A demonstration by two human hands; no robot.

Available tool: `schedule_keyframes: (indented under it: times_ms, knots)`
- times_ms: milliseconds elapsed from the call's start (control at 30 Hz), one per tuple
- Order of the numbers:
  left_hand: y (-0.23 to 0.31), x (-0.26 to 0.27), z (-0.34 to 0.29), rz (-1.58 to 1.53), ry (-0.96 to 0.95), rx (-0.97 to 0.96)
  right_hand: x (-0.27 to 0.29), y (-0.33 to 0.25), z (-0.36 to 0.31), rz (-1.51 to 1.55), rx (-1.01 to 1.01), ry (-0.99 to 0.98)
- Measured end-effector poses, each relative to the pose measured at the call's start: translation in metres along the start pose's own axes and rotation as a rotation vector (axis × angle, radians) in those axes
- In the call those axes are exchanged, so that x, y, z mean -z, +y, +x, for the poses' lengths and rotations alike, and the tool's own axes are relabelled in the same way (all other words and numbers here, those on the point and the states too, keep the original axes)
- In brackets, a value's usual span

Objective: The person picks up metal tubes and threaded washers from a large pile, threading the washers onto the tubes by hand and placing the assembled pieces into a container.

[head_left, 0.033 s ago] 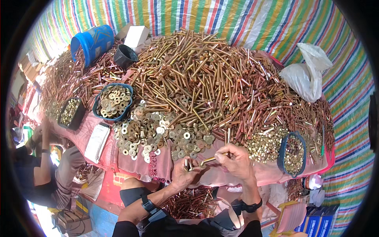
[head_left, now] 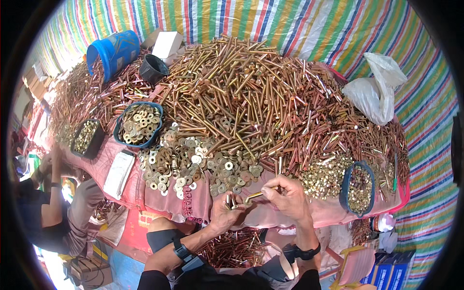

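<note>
My right hand [head_left: 292, 199] pinches a brass-coloured bolt [head_left: 256, 195] between thumb and fingers. The bolt points left, and its wider end lies by the fingertips of my left hand [head_left: 225, 212]. Small shiny metal pieces [head_left: 233, 202] show in the curled fingers of that left hand; their exact kind is hard to make out. Both hands are above the cloth at the near edge of the table. Just beyond them lies a spread of flat round washers [head_left: 191, 162]. A heap of small nuts [head_left: 325, 178] lies right of my right hand.
Long bolts [head_left: 237, 92] form a large mound behind. Nearby stand a tub of washers [head_left: 159, 126], a blue tub of nuts [head_left: 344, 193], a dark box of nuts [head_left: 100, 140], a tipped blue bucket [head_left: 118, 54] and a white bag [head_left: 367, 99]. Another person [head_left: 53, 208] sits at left.
</note>
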State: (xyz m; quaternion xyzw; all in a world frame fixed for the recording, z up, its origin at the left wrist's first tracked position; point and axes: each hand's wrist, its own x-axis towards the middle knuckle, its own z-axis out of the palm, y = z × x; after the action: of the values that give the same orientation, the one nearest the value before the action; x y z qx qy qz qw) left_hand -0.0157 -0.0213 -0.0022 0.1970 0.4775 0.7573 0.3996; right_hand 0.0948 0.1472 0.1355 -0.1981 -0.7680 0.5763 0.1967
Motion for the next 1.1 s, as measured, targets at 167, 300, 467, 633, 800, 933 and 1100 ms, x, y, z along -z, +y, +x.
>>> schedule_keyframes:
  times_ms: [167,300,467,633,800,933,1100]
  knots:
    - [0.004,-0.003,-0.002,0.190,0.040,-0.026,-0.011,-0.013,0.002,-0.437,0.369,0.077]
    - [0.007,-0.003,0.001,0.168,0.003,-0.048,-0.020,-0.013,0.006,-0.654,0.530,0.013]
    - [-0.001,0.000,0.002,0.287,0.017,-0.076,-0.034,0.013,0.004,-0.605,0.436,-0.092]
    - [-0.003,0.005,-0.001,0.636,0.087,-0.378,-0.041,0.039,-0.004,-0.510,0.319,-0.182]
    - [-0.003,0.002,-0.003,0.609,0.062,-0.341,-0.027,0.043,-0.012,-0.586,0.368,-0.116]
    - [-0.007,0.003,-0.001,0.565,0.062,-0.367,0.026,0.045,-0.024,-0.743,0.028,0.227]
    - [-0.010,0.005,0.000,0.504,0.058,-0.269,0.051,0.072,-0.025,-0.996,-0.163,0.183]
